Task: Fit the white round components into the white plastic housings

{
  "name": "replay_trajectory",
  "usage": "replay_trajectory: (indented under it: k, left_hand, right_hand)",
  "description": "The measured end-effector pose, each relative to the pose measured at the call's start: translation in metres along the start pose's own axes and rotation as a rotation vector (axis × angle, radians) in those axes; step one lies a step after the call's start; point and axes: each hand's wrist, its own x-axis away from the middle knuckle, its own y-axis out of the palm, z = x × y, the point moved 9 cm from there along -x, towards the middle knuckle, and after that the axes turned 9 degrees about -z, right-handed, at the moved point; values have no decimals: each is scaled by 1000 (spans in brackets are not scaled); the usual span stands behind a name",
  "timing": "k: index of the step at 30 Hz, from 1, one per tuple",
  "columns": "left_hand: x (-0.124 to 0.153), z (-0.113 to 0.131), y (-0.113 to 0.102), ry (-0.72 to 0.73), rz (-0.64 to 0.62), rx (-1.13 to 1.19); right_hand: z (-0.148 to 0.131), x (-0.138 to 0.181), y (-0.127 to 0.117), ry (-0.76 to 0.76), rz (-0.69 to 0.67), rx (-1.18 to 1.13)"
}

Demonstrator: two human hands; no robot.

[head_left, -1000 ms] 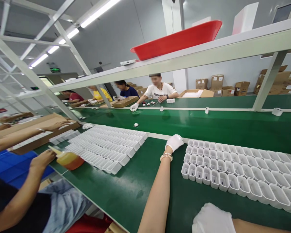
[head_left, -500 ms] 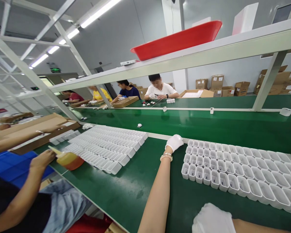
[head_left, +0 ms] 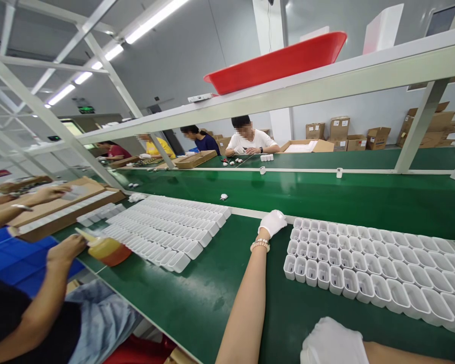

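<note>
Head view, items running left to right. Carton [head_left: 74, 215]: lying open at far left. Co-worker's bare hand [head_left: 69, 246]: showing just beside a bottle [head_left: 109, 251] of yellow liquid at lower left. White cups, left group [head_left: 167, 230]: standing in slanting rows on the green counter [head_left: 182, 298], left of centre. Small white piece [head_left: 223, 196]: lying on the green belt [head_left: 307, 194], centre. Left hand [head_left: 273, 222], white-gloved: resting by the counter's far edge, right of centre; its fingers are facing away, so the grip's state cannot be told. Right hand [head_left: 332, 343], white-gloved: lying at bottom right; grip likewise unclear. White cups, right group [head_left: 367, 265]: standing in four rows, openings facing up, beginning just beside the left hand and reaching the right edge.
</note>
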Motion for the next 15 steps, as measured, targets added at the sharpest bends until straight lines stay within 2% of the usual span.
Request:
replay_trajectory:
  k: [15]
  left_hand:
    - [4, 4, -6, 12, 35, -14]
  right_hand:
    - [9, -1, 6, 72, -23, -18]
